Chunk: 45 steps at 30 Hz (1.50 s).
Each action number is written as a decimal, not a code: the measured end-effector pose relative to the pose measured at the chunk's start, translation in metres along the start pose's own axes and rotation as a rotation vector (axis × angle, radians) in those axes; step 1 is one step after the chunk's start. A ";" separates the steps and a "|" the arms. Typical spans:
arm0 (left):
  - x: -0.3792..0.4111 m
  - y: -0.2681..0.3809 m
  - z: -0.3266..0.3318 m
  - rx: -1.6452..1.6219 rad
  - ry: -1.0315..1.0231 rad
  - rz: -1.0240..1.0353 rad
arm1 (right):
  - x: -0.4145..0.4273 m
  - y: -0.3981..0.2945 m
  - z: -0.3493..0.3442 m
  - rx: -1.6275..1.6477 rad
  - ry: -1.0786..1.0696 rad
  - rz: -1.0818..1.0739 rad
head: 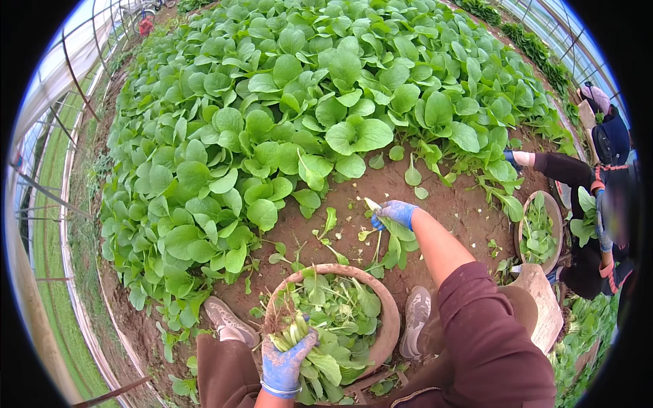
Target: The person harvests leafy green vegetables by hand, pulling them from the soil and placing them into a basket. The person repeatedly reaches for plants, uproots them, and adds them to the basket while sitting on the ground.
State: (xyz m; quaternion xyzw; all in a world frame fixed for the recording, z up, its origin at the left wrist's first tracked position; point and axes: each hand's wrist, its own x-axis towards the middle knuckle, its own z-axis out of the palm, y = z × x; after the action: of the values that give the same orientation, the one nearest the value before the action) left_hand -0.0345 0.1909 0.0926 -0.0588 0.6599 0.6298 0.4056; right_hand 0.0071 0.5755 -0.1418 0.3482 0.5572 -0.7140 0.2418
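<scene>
My left hand (286, 364), in a soiled blue glove, grips a bunch of leafy greens (293, 334) by their pale stems. Brown roots stick up from the bunch, and its leaves hang over a round tub (392, 326). Loose green leaves (331, 301) fill much of that tub, which stands between my shoes. My right hand (397, 213), gloved in blue too, is out over bare soil and closed around a leafy green plant (399, 245). The pale end of that plant points up and left, while leaves droop below the hand. My fingertips there are partly hidden.
A dense bed of leafy greens (306, 102) grows ahead. Cut leaves litter the soil (347, 204). At right, a co-worker (586, 173) holds greens beside another tub (556, 219). Harvested greens (581, 336) lie behind on that side. Hoops of a plastic tunnel (69, 61) stand left.
</scene>
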 end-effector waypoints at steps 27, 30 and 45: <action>-0.051 -0.010 -0.050 0.350 -0.089 0.717 | -0.231 -0.157 0.179 0.422 0.036 -0.869; -0.038 -0.023 -0.062 0.564 0.164 0.915 | -0.240 -0.122 0.212 -0.679 0.405 -0.725; -0.042 -0.009 -0.048 0.936 0.216 1.102 | -0.249 -0.124 0.229 -0.456 0.264 -0.754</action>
State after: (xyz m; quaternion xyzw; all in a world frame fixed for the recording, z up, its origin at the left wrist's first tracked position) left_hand -0.0230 0.1285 0.1055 0.3996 0.8300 0.3851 -0.0548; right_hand 0.0228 0.3765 0.1581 0.1471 0.8139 -0.5608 -0.0375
